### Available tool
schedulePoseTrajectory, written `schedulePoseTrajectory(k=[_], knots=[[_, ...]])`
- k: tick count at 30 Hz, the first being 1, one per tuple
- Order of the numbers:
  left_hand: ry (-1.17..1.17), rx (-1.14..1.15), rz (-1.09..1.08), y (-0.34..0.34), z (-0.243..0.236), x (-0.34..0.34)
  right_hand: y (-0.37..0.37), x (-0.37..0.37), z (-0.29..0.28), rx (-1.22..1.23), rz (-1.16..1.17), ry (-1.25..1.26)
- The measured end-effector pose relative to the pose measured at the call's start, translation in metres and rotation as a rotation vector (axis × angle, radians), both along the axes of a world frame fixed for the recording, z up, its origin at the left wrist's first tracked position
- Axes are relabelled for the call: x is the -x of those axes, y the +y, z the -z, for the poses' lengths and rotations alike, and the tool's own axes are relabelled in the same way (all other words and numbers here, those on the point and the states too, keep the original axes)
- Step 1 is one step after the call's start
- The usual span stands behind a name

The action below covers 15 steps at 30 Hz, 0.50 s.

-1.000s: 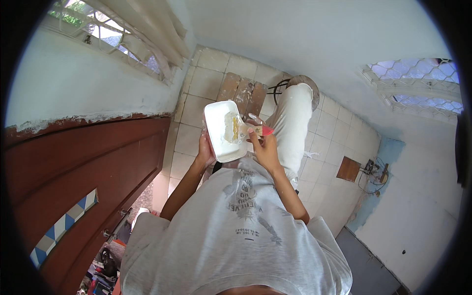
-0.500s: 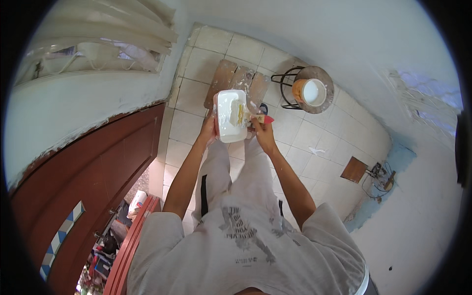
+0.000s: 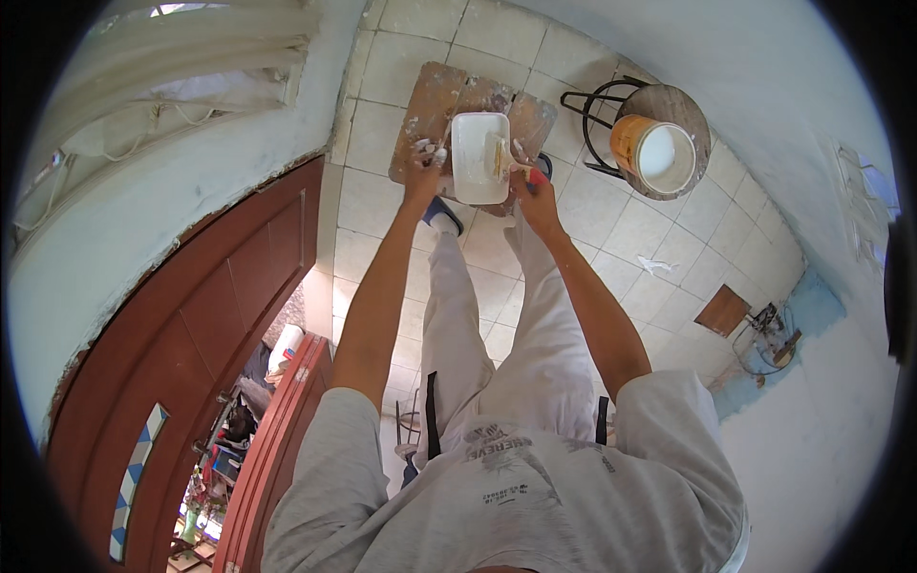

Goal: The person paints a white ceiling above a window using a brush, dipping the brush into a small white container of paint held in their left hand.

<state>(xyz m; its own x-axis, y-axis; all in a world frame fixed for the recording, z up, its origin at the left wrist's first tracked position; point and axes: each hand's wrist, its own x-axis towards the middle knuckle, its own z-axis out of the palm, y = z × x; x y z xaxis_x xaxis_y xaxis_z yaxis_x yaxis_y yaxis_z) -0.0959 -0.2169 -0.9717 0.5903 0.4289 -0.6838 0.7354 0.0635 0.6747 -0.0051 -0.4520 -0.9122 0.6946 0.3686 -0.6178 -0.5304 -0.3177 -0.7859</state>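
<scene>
A white rectangular tub (image 3: pixel 480 158) with paint smears inside rests on a wooden bench (image 3: pixel 420 105) spattered with white. My left hand (image 3: pixel 422 174) is beside the tub's left wall, apart from it. Its fingers are spread, with white paint on the tips. On the tub's right side, my right hand (image 3: pixel 537 191) is closed around a paintbrush (image 3: pixel 538 177) with a red handle end. The brush's other end points towards the tub's right rim; its bristles cannot be made out clearly.
An orange bucket (image 3: pixel 626 143) holding white paint stands on a round stool (image 3: pixel 690 103) at the far right. A brown square (image 3: pixel 722 311) and tangled wires (image 3: pixel 769 339) lie by the right wall. The reddish-brown door (image 3: pixel 229 286) is on the left; several household items show behind it.
The tub has gone from my hands down onto the bench, farther away. My left hand has let go of it. The paintbrush remains in my right hand.
</scene>
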Motion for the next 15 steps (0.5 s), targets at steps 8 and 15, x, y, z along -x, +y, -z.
schedulePoseTrajectory(k=[8,15], knots=[[0.07,-0.163,0.044,0.09,0.009,0.053,-0.013,0.011,0.01,0.202,-0.375,-0.571],[-0.026,-0.039,0.213,0.099,0.024,0.042,-0.027,0.026,0.07,-0.068,0.184,0.471]])
